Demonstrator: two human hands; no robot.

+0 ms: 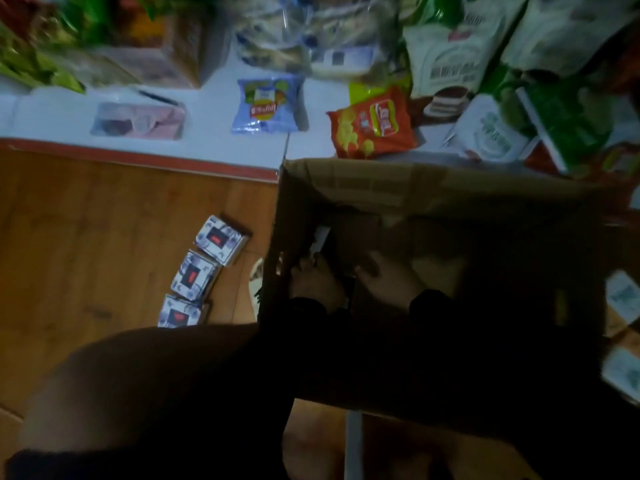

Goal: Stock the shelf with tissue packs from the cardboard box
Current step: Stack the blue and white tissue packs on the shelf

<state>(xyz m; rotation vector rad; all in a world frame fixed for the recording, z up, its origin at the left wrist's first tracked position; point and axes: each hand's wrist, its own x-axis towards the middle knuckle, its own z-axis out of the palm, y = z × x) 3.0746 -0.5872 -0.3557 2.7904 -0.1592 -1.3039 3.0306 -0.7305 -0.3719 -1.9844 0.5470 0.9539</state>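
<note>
A large open cardboard box point(398, 183) stands on the wooden floor at centre right, its inside dark. Both my hands are deep in it. My left hand point(317, 280) is by the box's left wall, fingers curled near a pale pack edge point(320, 240). My right hand point(388, 277) lies over something dark on the box bottom; whether it grips anything is unclear in the blur. Three blue-and-white tissue packs point(220, 244) point(194, 274) point(180, 311) lie in a row on the floor left of the box.
The low white shelf point(214, 147) with a red front edge runs across the top. On it lie snack bags: a blue one point(266, 103), an orange one point(374, 123), white and green ones at right point(446, 60). More packs point(623, 299) sit right of the box.
</note>
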